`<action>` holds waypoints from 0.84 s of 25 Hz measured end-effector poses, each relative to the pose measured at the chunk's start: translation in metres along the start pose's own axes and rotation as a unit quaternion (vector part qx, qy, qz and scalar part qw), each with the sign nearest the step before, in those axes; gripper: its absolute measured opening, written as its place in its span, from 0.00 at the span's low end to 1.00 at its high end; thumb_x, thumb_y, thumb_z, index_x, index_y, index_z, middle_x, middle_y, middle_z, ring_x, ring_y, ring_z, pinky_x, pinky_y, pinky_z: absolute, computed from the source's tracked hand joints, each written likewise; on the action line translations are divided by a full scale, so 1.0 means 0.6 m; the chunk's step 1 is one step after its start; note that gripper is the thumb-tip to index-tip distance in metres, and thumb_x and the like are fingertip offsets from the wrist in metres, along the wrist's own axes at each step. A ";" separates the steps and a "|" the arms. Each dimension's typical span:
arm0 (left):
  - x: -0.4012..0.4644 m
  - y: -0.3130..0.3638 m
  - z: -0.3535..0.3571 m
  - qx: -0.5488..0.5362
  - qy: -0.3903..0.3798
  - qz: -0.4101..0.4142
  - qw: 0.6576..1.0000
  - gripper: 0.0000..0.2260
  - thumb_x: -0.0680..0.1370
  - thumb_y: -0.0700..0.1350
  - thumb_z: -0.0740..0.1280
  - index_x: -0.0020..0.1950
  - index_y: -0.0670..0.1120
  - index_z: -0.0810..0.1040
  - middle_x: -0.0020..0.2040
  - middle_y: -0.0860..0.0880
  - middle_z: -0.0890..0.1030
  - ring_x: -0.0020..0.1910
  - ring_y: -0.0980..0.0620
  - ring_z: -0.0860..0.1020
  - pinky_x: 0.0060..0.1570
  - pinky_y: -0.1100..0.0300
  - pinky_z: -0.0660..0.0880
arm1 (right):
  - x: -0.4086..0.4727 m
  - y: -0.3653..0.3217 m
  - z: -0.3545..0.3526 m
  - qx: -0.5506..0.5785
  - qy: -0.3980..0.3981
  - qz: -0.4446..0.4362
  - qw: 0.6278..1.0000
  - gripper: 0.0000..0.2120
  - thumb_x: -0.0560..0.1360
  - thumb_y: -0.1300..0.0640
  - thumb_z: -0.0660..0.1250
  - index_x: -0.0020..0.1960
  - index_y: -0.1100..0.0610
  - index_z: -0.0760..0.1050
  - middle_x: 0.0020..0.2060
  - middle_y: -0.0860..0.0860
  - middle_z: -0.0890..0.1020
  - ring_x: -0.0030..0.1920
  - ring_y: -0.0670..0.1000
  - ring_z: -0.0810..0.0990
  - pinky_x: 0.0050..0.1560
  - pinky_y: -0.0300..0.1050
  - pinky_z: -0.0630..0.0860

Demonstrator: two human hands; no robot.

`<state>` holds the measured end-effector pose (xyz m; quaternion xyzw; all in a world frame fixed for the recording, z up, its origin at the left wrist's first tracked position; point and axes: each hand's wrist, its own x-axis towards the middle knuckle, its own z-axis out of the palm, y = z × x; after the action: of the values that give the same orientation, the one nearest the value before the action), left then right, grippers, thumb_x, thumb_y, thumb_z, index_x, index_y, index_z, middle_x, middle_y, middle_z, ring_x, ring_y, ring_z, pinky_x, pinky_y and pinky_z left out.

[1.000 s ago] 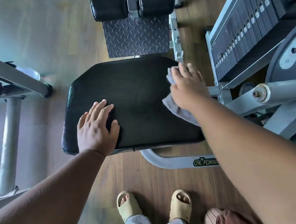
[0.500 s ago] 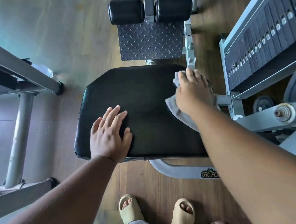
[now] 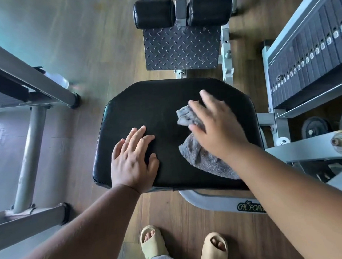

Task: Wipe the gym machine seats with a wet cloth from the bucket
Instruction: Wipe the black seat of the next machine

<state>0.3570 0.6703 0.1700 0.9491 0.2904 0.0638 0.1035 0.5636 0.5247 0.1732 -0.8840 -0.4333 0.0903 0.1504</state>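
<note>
Right hand (image 3: 218, 129) has come in from the seat's far right edge, where it sat half a second ago, and now lies over the right-centre of the pad. The grey terry cloth (image 3: 199, 157) has come with it. Left hand (image 3: 133, 161) holds the same spot on the near left part of the pad, though the whole scene sits differently in view because the head has shifted.

Black vinyl seat pad (image 3: 157, 106): flat, glossy, rounded far corners. The cloth is spread under the right palm, one bunched end showing past the fingers on the left, a looser tail trailing toward the near right edge. Fingers of the right hand are extended and a little blurred, pressing the cloth down flat rather than clenching it. Left hand lies palm down, fingers straight and slightly spread, holding nothing; it looks like a brace.

Judgement: a wiping stroke is under way, travelling leftward across the pad. The right edge looks covered; the centre, far left and the area under the left hand likely remain. That hand will need to lift for full coverage.

Surroundings: checker-plate footrest (image 3: 181, 47) and two black roller pads (image 3: 154, 13) beyond the seat; weight stack (image 3: 309, 58) to the right; grey frame tubing (image 3: 30, 148) of another machine to the left; sandalled feet (image 3: 152, 243) at the near edge on wood flooring. No bucket in view.
</note>
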 end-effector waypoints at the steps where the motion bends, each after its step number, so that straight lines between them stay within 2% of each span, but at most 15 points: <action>1: 0.000 0.001 -0.001 -0.001 -0.001 -0.001 1.000 0.21 0.72 0.51 0.60 0.64 0.52 0.77 0.73 0.52 0.72 0.76 0.51 0.65 0.72 0.48 0.62 | -0.003 -0.002 -0.004 -0.025 0.006 0.038 0.999 0.24 0.78 0.49 0.63 0.72 0.55 0.71 0.73 0.58 0.69 0.70 0.63 0.70 0.69 0.64 0.66; 2: 0.000 0.001 -0.002 -0.001 -0.002 -0.002 1.000 0.21 0.72 0.51 0.60 0.64 0.52 0.77 0.73 0.52 0.72 0.76 0.51 0.65 0.72 0.47 0.62 | -0.016 -0.016 -0.001 -0.043 0.000 0.051 0.998 0.25 0.79 0.46 0.60 0.73 0.53 0.69 0.74 0.58 0.69 0.71 0.63 0.68 0.71 0.63 0.64; 4: 0.000 0.002 -0.003 -0.002 -0.005 -0.006 1.000 0.21 0.72 0.52 0.59 0.64 0.52 0.77 0.73 0.52 0.72 0.76 0.51 0.65 0.72 0.46 0.62 | -0.065 -0.051 0.020 -0.069 -0.039 0.020 0.997 0.27 0.79 0.46 0.53 0.77 0.51 0.64 0.77 0.58 0.64 0.75 0.64 0.63 0.73 0.64 0.59; 7: 0.000 0.003 -0.003 -0.005 -0.005 -0.010 1.000 0.21 0.72 0.52 0.60 0.64 0.52 0.77 0.73 0.52 0.72 0.76 0.50 0.65 0.72 0.45 0.62 | -0.053 -0.040 0.025 -0.066 -0.073 -0.015 0.995 0.26 0.80 0.48 0.50 0.78 0.47 0.62 0.79 0.56 0.60 0.78 0.62 0.60 0.76 0.62 0.56; 12: -0.002 0.001 0.000 -0.006 -0.002 -0.004 1.000 0.20 0.73 0.52 0.60 0.65 0.52 0.77 0.74 0.52 0.71 0.76 0.51 0.64 0.73 0.47 0.61 | 0.146 -0.024 0.032 -0.065 -0.047 0.132 0.988 0.25 0.81 0.50 0.51 0.78 0.48 0.59 0.80 0.54 0.56 0.79 0.58 0.54 0.77 0.58 0.50; 14: -0.003 -0.002 -0.001 -0.011 -0.005 -0.007 1.000 0.20 0.74 0.52 0.60 0.65 0.52 0.77 0.74 0.52 0.71 0.76 0.51 0.64 0.74 0.48 0.60 | 0.177 -0.078 0.050 -0.053 -0.053 0.093 0.993 0.26 0.81 0.50 0.51 0.78 0.49 0.58 0.81 0.53 0.56 0.79 0.57 0.54 0.76 0.57 0.51; 16: -0.002 -0.001 0.001 -0.013 -0.003 -0.006 1.000 0.20 0.73 0.52 0.60 0.64 0.51 0.78 0.74 0.51 0.72 0.76 0.51 0.64 0.73 0.49 0.60 | 0.154 -0.124 0.062 -0.043 -0.081 -0.020 0.996 0.26 0.82 0.50 0.49 0.79 0.48 0.57 0.81 0.52 0.55 0.79 0.56 0.54 0.77 0.56 0.50; 18: -0.002 -0.003 0.004 -0.015 0.002 0.001 1.000 0.20 0.72 0.52 0.61 0.62 0.51 0.78 0.73 0.51 0.72 0.76 0.50 0.65 0.72 0.48 0.61 | 0.087 -0.122 0.057 -0.023 -0.116 -0.108 0.987 0.26 0.82 0.49 0.47 0.79 0.49 0.60 0.81 0.52 0.57 0.79 0.55 0.56 0.78 0.55 0.49; 20: -0.004 -0.007 0.004 -0.022 -0.005 0.003 1.000 0.20 0.72 0.52 0.62 0.63 0.51 0.78 0.74 0.50 0.71 0.76 0.50 0.65 0.72 0.47 0.61 | 0.026 -0.078 0.047 -0.043 -0.103 -0.108 0.988 0.26 0.81 0.48 0.47 0.78 0.49 0.63 0.79 0.53 0.62 0.78 0.56 0.60 0.77 0.58 0.54; 21: -0.004 -0.007 0.003 -0.022 -0.014 0.001 1.000 0.20 0.73 0.52 0.61 0.64 0.51 0.78 0.74 0.51 0.71 0.76 0.50 0.64 0.72 0.47 0.61 | 0.016 -0.045 0.039 -0.063 -0.081 -0.056 0.993 0.26 0.81 0.48 0.47 0.77 0.49 0.63 0.78 0.53 0.63 0.77 0.57 0.61 0.76 0.59 0.55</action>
<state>0.3530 0.6723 0.1673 0.9479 0.2862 0.0565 0.1280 0.5428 0.5525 0.1602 -0.8558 -0.4978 0.1254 0.0637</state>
